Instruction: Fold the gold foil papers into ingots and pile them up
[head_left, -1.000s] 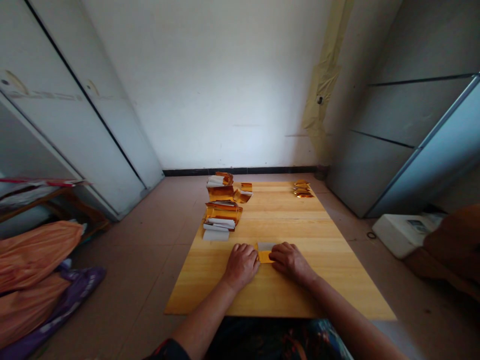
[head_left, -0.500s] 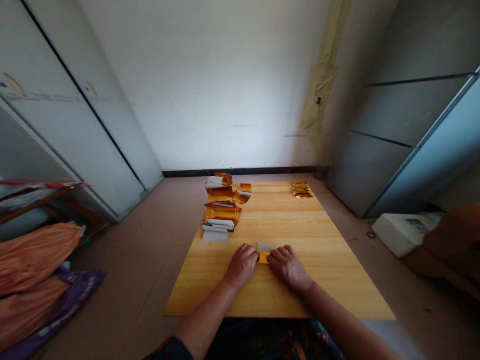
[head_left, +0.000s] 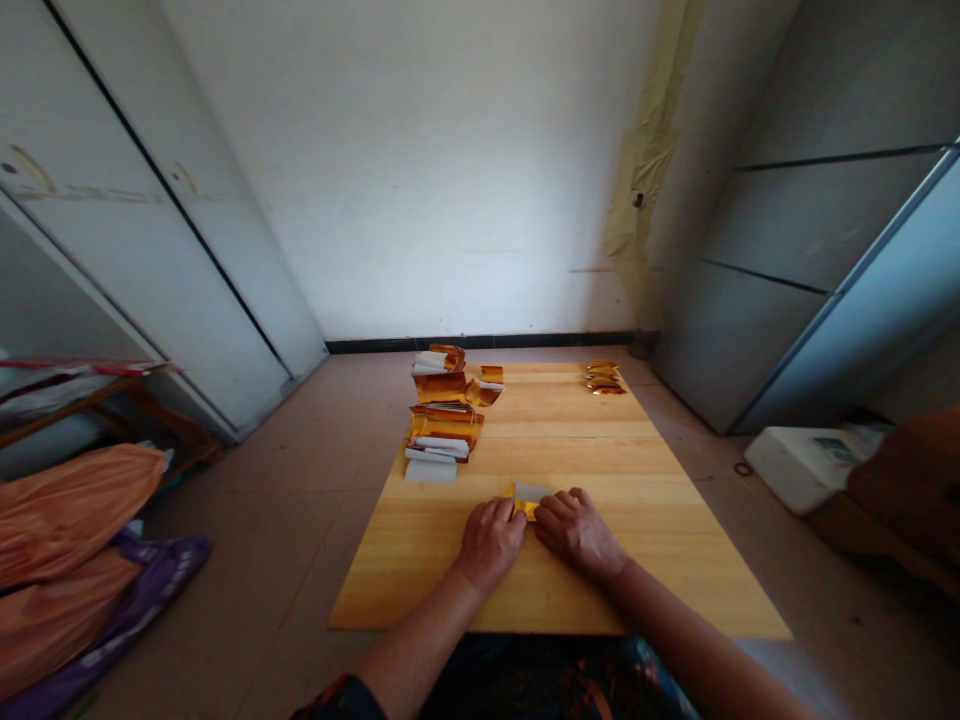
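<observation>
A small sheet of gold foil paper (head_left: 531, 493) with a grey-white side lies on the wooden table (head_left: 600, 465) in front of me, its near part turned up to show gold. My left hand (head_left: 493, 540) is closed on its left near edge, thumb and fingers pressed together. My right hand (head_left: 577, 530) has its curled fingers closed over the right part of the sheet. The fingers cover both ends of the near edge. Stacks of gold and white foil paper (head_left: 446, 425) rest at the table's left side. Several folded gold pieces (head_left: 602, 378) sit at the far right corner.
Behind the table is a white wall (head_left: 450, 180). Grey-white cabinets (head_left: 202, 220) stand on the left, a grey refrigerator-like cabinet (head_left: 795, 230) on the right. Orange and purple bags (head_left: 75, 520) lie at the left; a white box (head_left: 795, 465) is on the right floor.
My left hand has shifted slightly right and nearer to me along the sheet. The visible gold strip at the near edge has become narrower. My right hand has hardly moved.
</observation>
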